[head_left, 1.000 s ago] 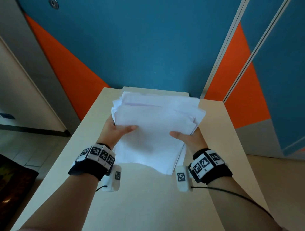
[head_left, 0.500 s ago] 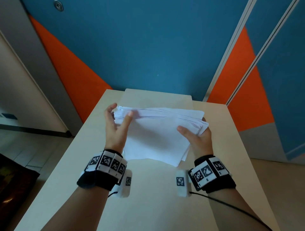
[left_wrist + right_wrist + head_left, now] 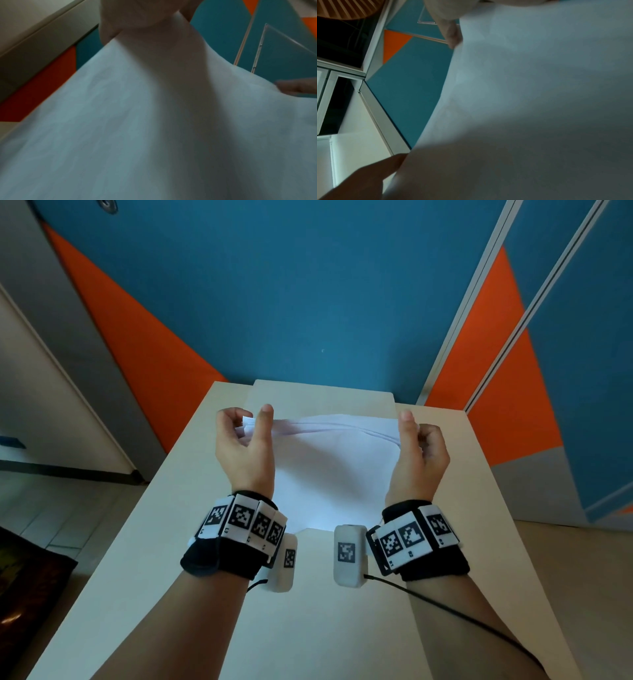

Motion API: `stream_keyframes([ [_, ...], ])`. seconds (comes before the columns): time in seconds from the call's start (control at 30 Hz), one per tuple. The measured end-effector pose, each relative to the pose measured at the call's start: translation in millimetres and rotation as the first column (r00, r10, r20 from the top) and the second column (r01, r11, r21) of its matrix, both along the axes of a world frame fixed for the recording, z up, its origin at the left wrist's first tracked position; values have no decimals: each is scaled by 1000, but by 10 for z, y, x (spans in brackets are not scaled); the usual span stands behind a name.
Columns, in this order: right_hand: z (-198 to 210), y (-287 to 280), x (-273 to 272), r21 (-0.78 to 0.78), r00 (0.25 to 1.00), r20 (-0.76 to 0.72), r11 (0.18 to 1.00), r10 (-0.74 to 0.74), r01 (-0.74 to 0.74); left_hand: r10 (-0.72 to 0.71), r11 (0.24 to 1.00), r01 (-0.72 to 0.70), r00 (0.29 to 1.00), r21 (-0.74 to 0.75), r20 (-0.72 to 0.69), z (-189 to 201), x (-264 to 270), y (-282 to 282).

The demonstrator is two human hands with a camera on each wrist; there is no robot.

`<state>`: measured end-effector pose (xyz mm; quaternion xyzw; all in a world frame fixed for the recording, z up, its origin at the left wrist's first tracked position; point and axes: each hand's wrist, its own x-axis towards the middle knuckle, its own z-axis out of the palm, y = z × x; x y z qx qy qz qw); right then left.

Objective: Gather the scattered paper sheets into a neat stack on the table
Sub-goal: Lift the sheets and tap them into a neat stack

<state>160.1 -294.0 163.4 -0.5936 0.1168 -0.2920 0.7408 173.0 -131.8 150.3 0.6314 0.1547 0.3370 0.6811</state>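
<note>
A bundle of white paper sheets [image 3: 335,467] stands on its lower edge on the beige table [image 3: 342,628], tilted back toward me, its top edges uneven. My left hand [image 3: 245,440] grips the bundle's upper left corner, thumb on the near face, fingers curled behind. My right hand [image 3: 416,446] grips the upper right corner the same way. In the left wrist view the paper sheets [image 3: 120,128] fill most of the frame, blurred. The right wrist view shows the paper sheets [image 3: 539,94] from close up, with a fingertip at their edge.
The table is narrow and butts against a blue and orange wall [image 3: 291,302]. A cable [image 3: 462,611] runs from my right wrist along the forearm. Floor lies to the left and right of the table.
The bundle has been tipped up from lying tilted in my hands to standing on its lower edge. Both hands have slid from the near edge up to the top corners.
</note>
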Motion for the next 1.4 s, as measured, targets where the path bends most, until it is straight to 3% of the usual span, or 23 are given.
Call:
stream_keyframes([
  [0.23,-53,-84,30,22,1000,-14,1000,-7,8,-5,997,4,1000,80,11,-79,-21,70],
  [0.4,-65,-54,17,-10,999,9,999,40,-40,-36,999,36,999,-7,4,-84,29,84],
  [0.47,-62,-95,10,-66,993,1,991,120,-119,-65,997,65,998,-28,15,-98,46,121],
  [0.57,-120,-274,27,-114,903,5,898,429,-425,-173,985,174,984,-5,47,-113,36,200],
  [0.63,-212,-405,22,-165,838,-34,824,545,-542,-362,931,364,928,-5,84,-190,40,296],
  [0.67,-279,-458,28,-173,839,-93,822,535,-543,-471,881,473,879,-16,75,-257,51,362],
  [0.77,-433,-484,18,-200,812,-311,801,494,-564,-687,724,685,708,-80,-163,-504,43,495],
  [0.83,-503,-448,1,-175,763,-414,780,496,-601,-686,719,682,668,-130,-288,-649,34,511],
  [0.87,-503,-424,-4,-191,762,-430,776,484,-601,-667,737,663,683,-131,-299,-661,32,500],
  [1.0,-427,-380,47,-159,836,-284,837,469,-524,-591,804,592,789,-50,-170,-464,21,408],
  [1.1,-423,-384,73,-128,859,-213,858,466,-498,-625,779,625,772,-46,-114,-452,20,448],
  [1.27,-728,-355,-3,-104,741,-440,791,508,-603,-674,728,673,664,-135,-324,-820,-60,470],
  [1.4,-896,-444,36,-157,684,-539,739,493,-656,-556,825,543,732,-157,-393,-836,-42,453],
])
